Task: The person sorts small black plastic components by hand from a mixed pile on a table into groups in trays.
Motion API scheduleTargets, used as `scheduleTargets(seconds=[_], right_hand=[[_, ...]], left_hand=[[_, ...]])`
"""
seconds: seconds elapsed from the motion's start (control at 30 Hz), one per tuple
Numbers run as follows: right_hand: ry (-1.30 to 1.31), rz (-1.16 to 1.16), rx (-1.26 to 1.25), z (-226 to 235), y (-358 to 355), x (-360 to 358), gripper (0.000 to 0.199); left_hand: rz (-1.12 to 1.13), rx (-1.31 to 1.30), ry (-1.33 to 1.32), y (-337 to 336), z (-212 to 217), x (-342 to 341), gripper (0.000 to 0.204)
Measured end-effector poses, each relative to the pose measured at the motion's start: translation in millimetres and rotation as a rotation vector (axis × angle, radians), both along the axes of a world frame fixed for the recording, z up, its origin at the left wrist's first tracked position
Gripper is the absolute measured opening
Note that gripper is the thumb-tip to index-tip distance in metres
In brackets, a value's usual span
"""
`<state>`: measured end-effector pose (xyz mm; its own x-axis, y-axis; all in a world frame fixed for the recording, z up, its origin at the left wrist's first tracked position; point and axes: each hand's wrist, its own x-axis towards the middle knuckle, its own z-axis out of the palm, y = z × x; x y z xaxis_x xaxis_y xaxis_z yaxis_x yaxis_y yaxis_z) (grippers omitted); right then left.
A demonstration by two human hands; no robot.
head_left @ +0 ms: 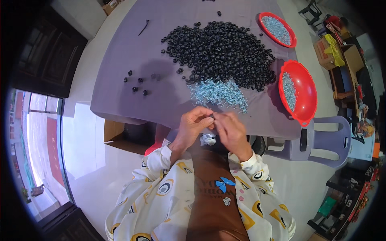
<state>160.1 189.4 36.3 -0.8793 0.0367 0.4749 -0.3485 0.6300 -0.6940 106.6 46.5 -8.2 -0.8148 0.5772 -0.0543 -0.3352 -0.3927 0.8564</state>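
- The left hand [193, 125] and right hand [229, 129] met fingertip to fingertip, pinched on a small black ring [211, 117] at the table's near edge.
- A pale blue washer pile [219, 93] and a black ring heap [223, 54] lay just beyond, on the grey tablecloth [132, 100].

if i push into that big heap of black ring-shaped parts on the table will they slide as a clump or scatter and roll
Probably scatter: the heap of black rings is loose, and strays already lie apart from it. Being small and round, some may roll if tipped on edge. The grey table cover looks like cloth, so flat ones would likely drag rather than skid.
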Motion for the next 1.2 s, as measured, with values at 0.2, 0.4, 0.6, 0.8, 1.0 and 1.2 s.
scheduleTargets(seconds=[0.2,0.4,0.6,0.8,1.0,1.2], right_hand=[[0.063,0.0,0.169,-9.0,19.1,5.2,0.021],[-0.097,-0.433,0.175,-26.4,108.5,-32.7,0.01],[-0.114,-0.435,0.44,-51.2,122.9,-58.7,0.014],[-0.375,-0.237,-0.557,-39.3,112.5,-43.9,0.01],[-0.213,0.087,-0.846,4.8,66.3,-11.7,0.012],[-0.163,0.137,-0.796,17.5,49.4,-3.5,0.013]], left_hand=[[0.047,-0.023,-0.13,-5.7,0.3,3.9,0.014],[0.02,-0.017,-0.08,-3.5,2.4,2.9,0.012],[0.0,-0.041,-0.075,-5.0,-0.2,6.4,0.013],[0.047,-0.076,-0.039,-8.6,5.1,1.6,0.012],[-0.007,-0.042,-0.009,2.4,27.2,1.7,0.012],[-0.036,-0.011,0.033,3.1,43.5,2.3,0.012]])
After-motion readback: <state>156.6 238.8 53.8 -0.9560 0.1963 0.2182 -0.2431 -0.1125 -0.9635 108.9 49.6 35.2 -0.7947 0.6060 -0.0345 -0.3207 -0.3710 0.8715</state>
